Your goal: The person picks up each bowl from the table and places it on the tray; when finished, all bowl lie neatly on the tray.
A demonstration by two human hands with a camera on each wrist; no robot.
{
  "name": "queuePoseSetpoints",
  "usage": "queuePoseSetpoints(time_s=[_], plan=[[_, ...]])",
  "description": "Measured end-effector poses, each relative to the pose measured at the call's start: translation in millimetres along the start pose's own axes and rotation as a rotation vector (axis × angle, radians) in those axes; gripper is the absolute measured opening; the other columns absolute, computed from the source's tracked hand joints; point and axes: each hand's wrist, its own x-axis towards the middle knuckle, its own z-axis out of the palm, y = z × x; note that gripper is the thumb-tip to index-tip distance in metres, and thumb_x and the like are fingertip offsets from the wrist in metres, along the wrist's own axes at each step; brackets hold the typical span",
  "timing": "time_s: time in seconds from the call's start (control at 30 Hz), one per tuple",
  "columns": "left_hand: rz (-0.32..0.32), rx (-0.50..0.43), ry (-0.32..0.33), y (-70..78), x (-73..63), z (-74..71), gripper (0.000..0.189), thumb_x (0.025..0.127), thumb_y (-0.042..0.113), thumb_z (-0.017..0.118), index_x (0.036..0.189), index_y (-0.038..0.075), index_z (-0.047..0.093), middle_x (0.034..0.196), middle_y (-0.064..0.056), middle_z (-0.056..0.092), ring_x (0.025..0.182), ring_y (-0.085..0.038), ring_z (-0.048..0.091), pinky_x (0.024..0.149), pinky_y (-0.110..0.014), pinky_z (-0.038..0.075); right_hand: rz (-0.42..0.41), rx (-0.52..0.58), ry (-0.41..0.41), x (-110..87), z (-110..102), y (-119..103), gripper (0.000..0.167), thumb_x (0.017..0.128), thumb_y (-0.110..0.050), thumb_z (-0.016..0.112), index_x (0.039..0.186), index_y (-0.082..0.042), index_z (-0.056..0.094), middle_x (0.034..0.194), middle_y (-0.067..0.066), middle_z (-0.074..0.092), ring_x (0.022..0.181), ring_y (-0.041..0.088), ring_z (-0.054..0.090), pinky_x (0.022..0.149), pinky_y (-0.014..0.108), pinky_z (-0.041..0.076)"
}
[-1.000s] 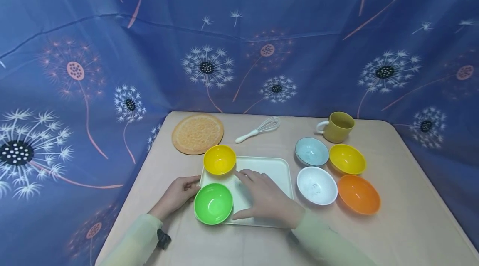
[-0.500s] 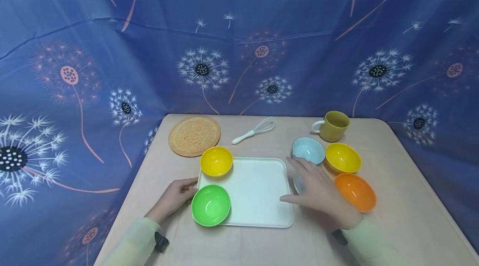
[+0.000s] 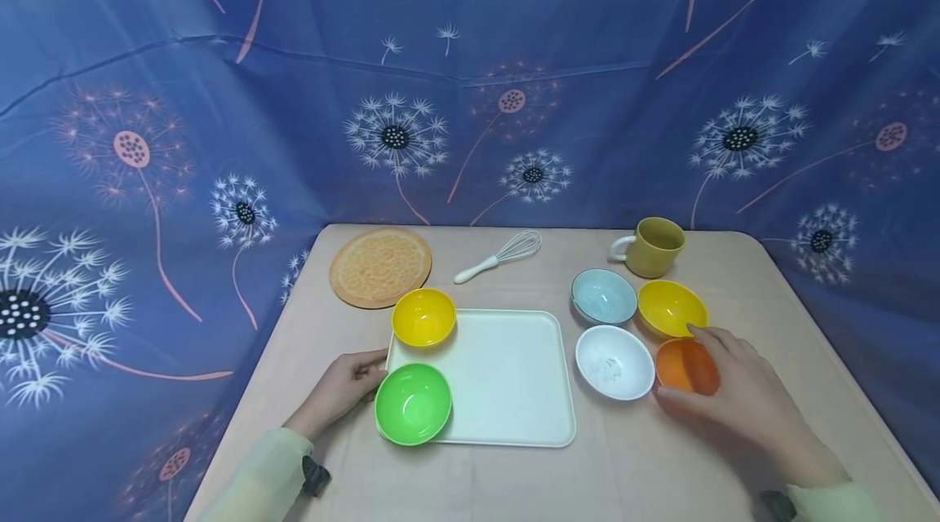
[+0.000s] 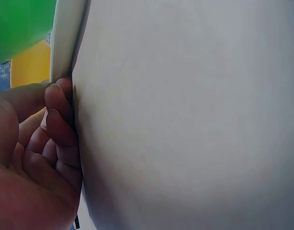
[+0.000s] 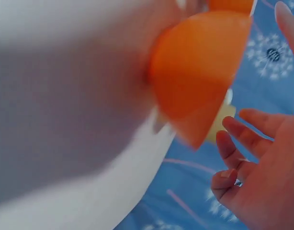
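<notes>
My left hand (image 3: 343,391) holds the left edge of a white rectangular tray (image 3: 507,379), its fingers curled at the rim, as the left wrist view also shows. On the tray's left side sit a green bowl (image 3: 414,404) in front and a yellow bowl (image 3: 424,317) behind. Over an orange bowl (image 3: 686,367) on the right, my right hand (image 3: 752,395) hovers with thumb and fingers spread, partly covering it. The right wrist view shows a gap between the fingers and the orange bowl (image 5: 199,76).
Beside the orange bowl stand a white bowl (image 3: 614,363), a light blue bowl (image 3: 604,296) and a second yellow bowl (image 3: 671,306). Behind them is a mustard mug (image 3: 656,247). A whisk (image 3: 499,257) and a round pizza-patterned board (image 3: 380,267) lie at the back of the table (image 3: 514,481).
My right hand has moved rightward from above the tray, past the white bowl, to the orange bowl. The left hand stays at the tray's edge. The view has shifted slightly.
</notes>
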Motion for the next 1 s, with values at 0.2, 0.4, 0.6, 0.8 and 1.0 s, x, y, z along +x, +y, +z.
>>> queuePoseSetpoints(time_s=[0.2,0.4,0.6,0.8,1.0], plan=[[-0.007,-0.003,0.014,0.4,-0.6,-0.2,0.048,0.099,0.015,0.073,0.146,0.011,0.062,0.072,-0.003,0.061,0.062,-0.015,0.055,0.055,-0.024,0.047,0.044,-0.007,0.026,-9.0,5.9,25.0,0.128,0.067,-0.088,0.073,0.153,0.001,0.041,0.139,0.03,0.045,0.118,0.05,0.041,0.09,0.08,0.037],[-0.003,-0.002,0.012,1.1,-0.7,-0.8,0.047,0.099,0.013,0.072,0.145,0.01,0.062,0.072,-0.003,0.061,0.062,-0.015,0.055,0.055,-0.023,0.047,0.1,-0.001,-0.038,-13.6,8.4,30.0,0.136,0.067,-0.089,0.072,0.156,0.006,0.033,0.14,0.036,0.041,0.116,0.053,0.04,0.088,0.081,0.04],[-0.008,0.003,0.012,2.0,-0.9,-0.2,0.048,0.099,0.014,0.073,0.146,0.011,0.062,0.073,-0.002,0.062,0.063,-0.016,0.056,0.056,-0.024,0.048,0.073,0.019,-0.05,-16.7,11.5,29.8,0.137,0.068,-0.086,0.075,0.156,0.008,0.029,0.141,0.037,0.04,0.116,0.055,0.044,0.089,0.081,0.039],[-0.002,0.002,0.014,2.7,-1.9,0.3,0.048,0.098,0.012,0.073,0.145,0.009,0.062,0.072,-0.003,0.062,0.063,-0.016,0.057,0.056,-0.024,0.048,0.105,0.044,-0.077,-16.7,14.6,28.1,0.139,0.067,-0.085,0.077,0.158,0.007,0.027,0.14,0.038,0.037,0.115,0.055,0.046,0.088,0.08,0.042],[-0.003,0.002,0.01,2.6,-1.0,0.3,0.048,0.099,0.014,0.073,0.145,0.01,0.062,0.072,-0.002,0.062,0.063,-0.015,0.056,0.056,-0.024,0.047,0.128,0.049,-0.063,-15.9,17.6,26.4,0.137,0.067,-0.086,0.076,0.157,0.006,0.03,0.137,0.036,0.039,0.112,0.052,0.048,0.087,0.077,0.045]])
